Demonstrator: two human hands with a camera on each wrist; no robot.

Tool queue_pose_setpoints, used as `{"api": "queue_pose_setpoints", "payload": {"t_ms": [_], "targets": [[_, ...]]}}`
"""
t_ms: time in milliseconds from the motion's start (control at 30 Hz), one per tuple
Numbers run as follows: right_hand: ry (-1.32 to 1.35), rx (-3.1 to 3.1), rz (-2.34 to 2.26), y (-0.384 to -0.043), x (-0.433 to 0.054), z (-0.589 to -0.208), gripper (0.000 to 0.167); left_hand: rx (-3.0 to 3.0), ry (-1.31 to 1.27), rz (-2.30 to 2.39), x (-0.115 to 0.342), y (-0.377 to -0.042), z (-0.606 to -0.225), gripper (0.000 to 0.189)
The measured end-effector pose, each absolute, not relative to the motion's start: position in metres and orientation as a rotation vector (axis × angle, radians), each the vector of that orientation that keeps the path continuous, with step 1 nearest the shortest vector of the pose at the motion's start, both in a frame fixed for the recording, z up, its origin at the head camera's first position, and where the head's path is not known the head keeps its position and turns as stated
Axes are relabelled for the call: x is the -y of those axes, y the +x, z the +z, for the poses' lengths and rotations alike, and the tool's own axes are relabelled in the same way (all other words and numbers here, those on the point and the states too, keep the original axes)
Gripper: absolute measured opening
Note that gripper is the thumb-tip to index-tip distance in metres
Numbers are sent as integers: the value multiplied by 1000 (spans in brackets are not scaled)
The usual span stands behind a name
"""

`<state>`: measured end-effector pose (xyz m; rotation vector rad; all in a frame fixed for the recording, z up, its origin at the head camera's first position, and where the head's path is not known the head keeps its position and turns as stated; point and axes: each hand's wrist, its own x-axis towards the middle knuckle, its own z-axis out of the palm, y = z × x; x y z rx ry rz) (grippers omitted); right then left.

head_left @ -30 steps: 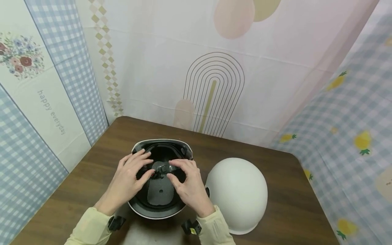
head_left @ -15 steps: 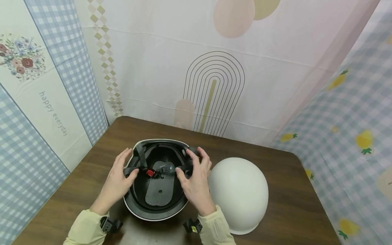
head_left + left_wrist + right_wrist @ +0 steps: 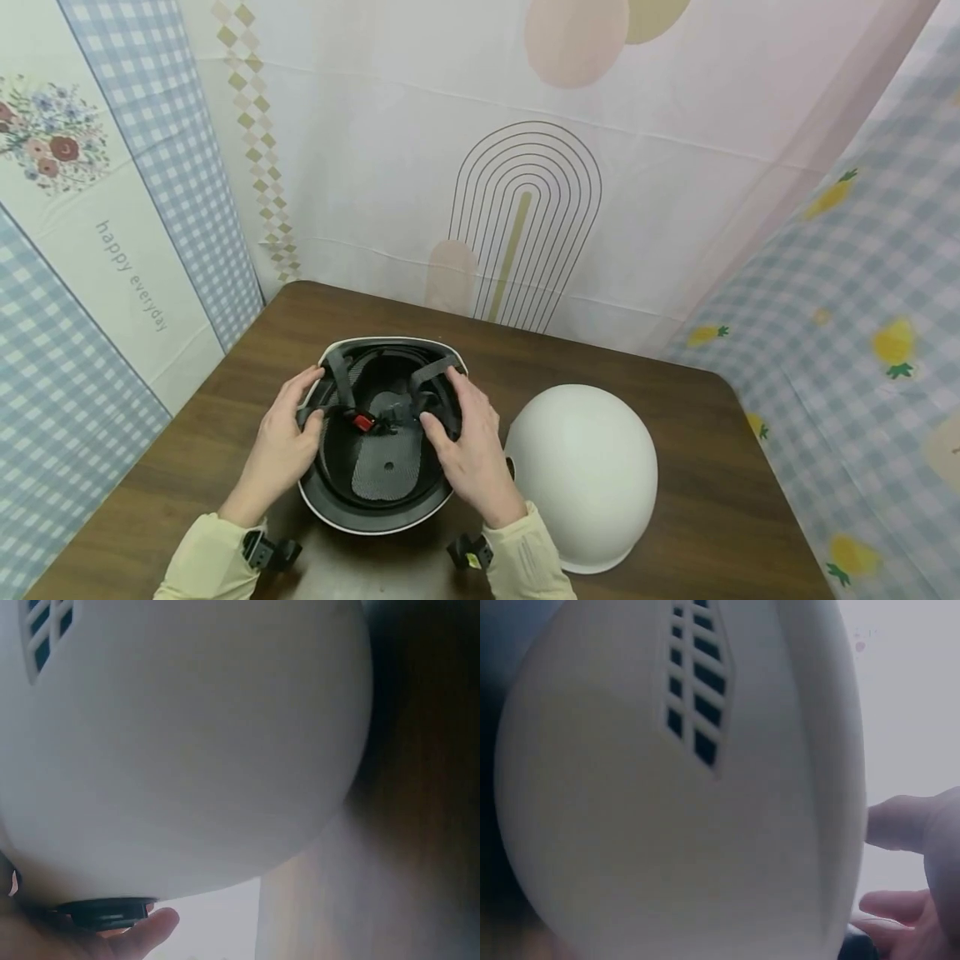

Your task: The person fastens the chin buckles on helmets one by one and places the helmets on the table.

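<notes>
In the head view, the left hand (image 3: 281,446) and right hand (image 3: 472,446), each partly hidden, grip opposite sides of the upturned helmet (image 3: 387,468) between them; a second helmet (image 3: 585,475) sits dome-up on the surface (image 3: 720,508) near the right hand. The left wrist view is mostly white shell (image 3: 195,750), that hand cropped; the right wrist view shows a slatted vent (image 3: 699,690), its hand also cut off.

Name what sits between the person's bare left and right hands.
An upturned, black-lined white helmet, with black straps and a small red plastic buckle at its opening. Shows in the head view.
</notes>
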<state>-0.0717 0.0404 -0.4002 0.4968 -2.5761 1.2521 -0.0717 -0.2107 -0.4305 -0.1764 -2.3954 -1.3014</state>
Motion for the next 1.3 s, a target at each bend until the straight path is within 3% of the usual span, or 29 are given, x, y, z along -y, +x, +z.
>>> {"api": "queue_pose_setpoints", "payload": {"t_ms": [600,933,1300], "targets": [[465,2804,1101,-76,-35,-413,80,2385,-81,-1388,222,-66,-421,53],[425,2843,1009,-82,-37,-418,77,2364,-148,-1558,225,-66,-419,58],[427,2892,1034,-83,-37,-423,77,2343,-248,-1630,233,-68,-421,47]]}}
